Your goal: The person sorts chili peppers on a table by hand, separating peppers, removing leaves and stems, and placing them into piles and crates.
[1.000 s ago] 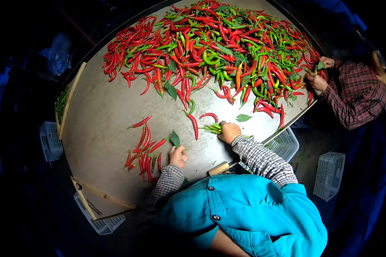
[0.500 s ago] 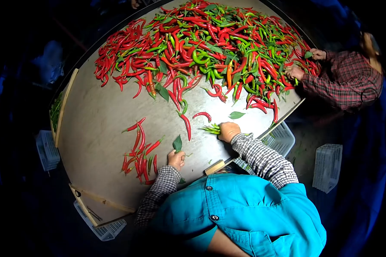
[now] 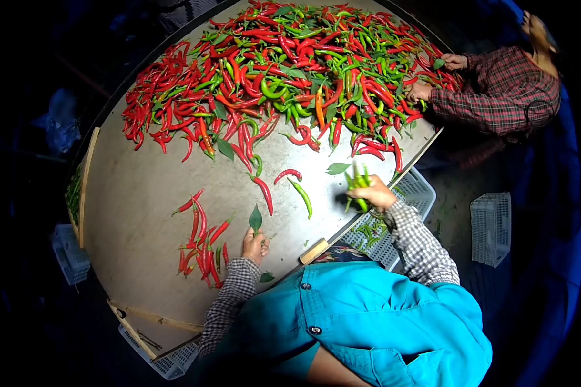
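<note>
several green chillies [image 3: 357, 185] are clamped in my right hand [image 3: 374, 193], as the head view shows, on the near side of the big mixed heap [image 3: 284, 74] and apart from it. my left hand [image 3: 255, 246], also nearer to me than the heap, pinches a green leaf [image 3: 255, 219]; what else it may hide, i cannot tell. for holding this bundle well, i think my grip must be firm enough that none slips out, but not so hard that the skins bruise. red chillies [image 3: 202, 222] lie to the near left of the heap, and one loose green chilli [image 3: 301, 197] in front of it, so i should keep my sleeves [image 3: 412, 232] off both.
</note>
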Demonstrator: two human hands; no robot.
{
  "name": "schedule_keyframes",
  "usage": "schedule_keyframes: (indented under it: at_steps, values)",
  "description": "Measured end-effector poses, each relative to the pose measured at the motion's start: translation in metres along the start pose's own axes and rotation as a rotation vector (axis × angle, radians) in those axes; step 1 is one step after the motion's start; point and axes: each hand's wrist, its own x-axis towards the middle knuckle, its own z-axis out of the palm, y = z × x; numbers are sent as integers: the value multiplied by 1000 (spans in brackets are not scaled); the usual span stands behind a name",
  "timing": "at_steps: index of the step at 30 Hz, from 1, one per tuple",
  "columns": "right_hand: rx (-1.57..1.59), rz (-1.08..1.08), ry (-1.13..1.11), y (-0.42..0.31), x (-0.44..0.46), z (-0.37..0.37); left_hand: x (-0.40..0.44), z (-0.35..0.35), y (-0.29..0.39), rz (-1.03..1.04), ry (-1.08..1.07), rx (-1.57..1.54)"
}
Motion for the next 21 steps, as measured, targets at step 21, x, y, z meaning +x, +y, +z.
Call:
schedule_keyframes:
  at_steps: [21]
  values:
    - [-448,-397,498,63,-17,-38,10,36,0,52,-96,219]
